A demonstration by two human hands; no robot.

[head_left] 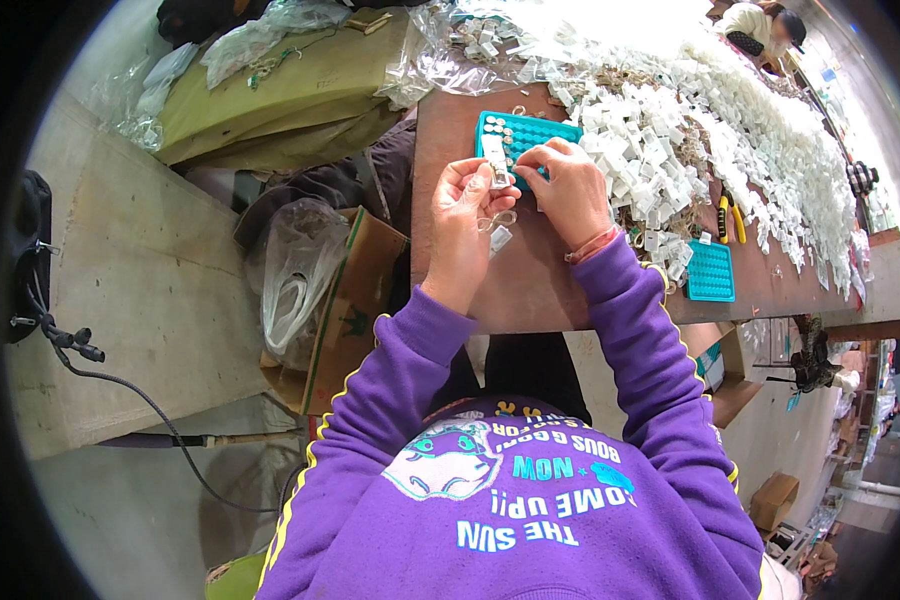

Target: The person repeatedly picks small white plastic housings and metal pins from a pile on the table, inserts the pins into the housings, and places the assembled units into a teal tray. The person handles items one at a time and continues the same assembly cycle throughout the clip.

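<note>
My left hand [458, 215] pinches a small white rectangular plastic casing [494, 150] upright between thumb and fingers. Its lower end looks hollow, with something small inside that I cannot make out. Close to its right side is my right hand [576, 198], thumb and forefinger brought together; whatever they hold is too small to tell. A pale looped cord [497, 220] and a white tag-like piece [500, 240] hang below the left fingers. Just beyond both hands lies a teal tray [545, 128] of round pockets, with several whitish discs in its left part.
A large heap of white plastic casings [635, 140] covers the brown table [535, 290] on the right. Yellow-and-black pliers [730, 219] and a second teal tray [710, 271] lie beside it. Left of the table stands a cardboard box [345, 290] with a plastic bag. Another person [760, 30] is at the far right.
</note>
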